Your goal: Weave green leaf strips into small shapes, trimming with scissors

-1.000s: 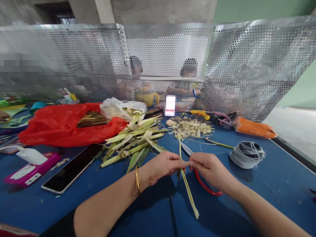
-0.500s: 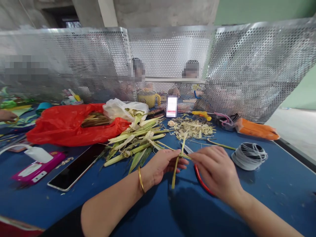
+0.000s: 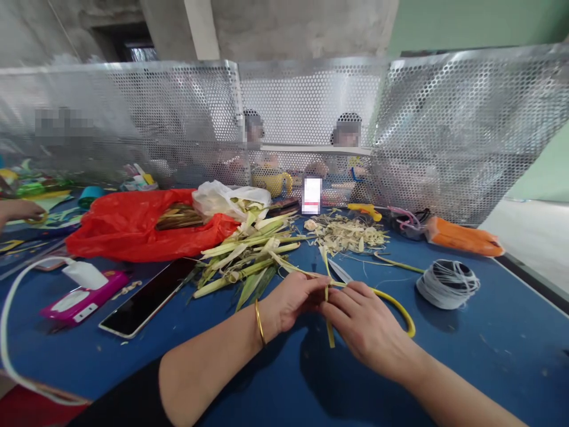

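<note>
My left hand (image 3: 293, 299), with a gold bangle at its wrist, pinches crossed husk strips (image 3: 331, 335) where they meet. One strip hangs below the fingers and another stands up above them. My right hand (image 3: 362, 320) is closed on the same crossing from the right side, its fingertips meeting the left ones and partly hiding the strips. A pair of scissors (image 3: 408, 314) lies on the table behind the right hand; its blades and a yellow handle loop show. A pile of green and pale corn husks (image 3: 244, 270) is just beyond my left hand.
A spool of grey cord (image 3: 448, 284) stands at right. Husk scraps (image 3: 351, 232), an upright phone (image 3: 312, 196) and an orange packet (image 3: 464, 236) lie farther back. At left are a red bag (image 3: 120, 228), a dark phone (image 3: 149, 299) and a magenta power strip (image 3: 84, 302). Perforated panels (image 3: 306, 101) stand behind.
My right hand has moved left and closer to the left hand, its fingers now at the hanging strip. The scissors' yellow loop shows now, the red one is hidden. The view has shifted slightly.
</note>
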Demonstrator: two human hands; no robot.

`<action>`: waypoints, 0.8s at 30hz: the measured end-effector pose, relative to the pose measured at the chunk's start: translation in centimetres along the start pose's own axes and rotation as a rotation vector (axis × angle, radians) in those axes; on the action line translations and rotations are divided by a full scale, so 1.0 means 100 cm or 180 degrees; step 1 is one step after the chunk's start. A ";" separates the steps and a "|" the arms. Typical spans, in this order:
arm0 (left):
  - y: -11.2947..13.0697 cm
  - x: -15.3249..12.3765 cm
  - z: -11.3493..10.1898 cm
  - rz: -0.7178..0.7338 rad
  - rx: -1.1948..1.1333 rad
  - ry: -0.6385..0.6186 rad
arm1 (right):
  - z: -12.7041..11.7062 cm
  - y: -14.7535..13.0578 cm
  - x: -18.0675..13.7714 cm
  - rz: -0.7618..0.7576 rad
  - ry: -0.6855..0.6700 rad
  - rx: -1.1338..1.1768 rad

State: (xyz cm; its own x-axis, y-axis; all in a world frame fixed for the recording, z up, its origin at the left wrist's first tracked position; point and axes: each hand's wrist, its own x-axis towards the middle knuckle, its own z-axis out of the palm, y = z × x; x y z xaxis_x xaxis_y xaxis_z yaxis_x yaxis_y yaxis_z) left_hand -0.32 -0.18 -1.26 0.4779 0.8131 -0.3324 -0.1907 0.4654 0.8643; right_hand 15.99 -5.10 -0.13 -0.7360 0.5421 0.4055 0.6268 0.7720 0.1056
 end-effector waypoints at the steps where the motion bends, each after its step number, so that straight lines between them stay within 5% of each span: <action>1: -0.001 0.000 0.000 -0.0004 0.0002 0.0013 | 0.000 -0.001 0.000 0.0012 0.0024 0.0008; 17: -0.001 -0.009 0.013 0.0252 -0.0102 0.0246 | -0.007 -0.014 0.003 -0.0172 0.0463 0.0491; 24: 0.016 -0.016 0.012 0.0243 -0.0146 0.0231 | 0.001 -0.004 0.000 -0.0131 0.0484 -0.0067</action>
State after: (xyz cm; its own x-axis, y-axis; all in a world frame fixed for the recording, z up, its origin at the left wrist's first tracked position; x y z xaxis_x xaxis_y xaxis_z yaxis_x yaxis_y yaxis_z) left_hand -0.34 -1.13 1.13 0.3975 0.8692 -0.2940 -0.2639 0.4152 0.8706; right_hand 15.67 -5.39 -0.25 -0.7150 0.4525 0.5329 0.6033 0.7845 0.1434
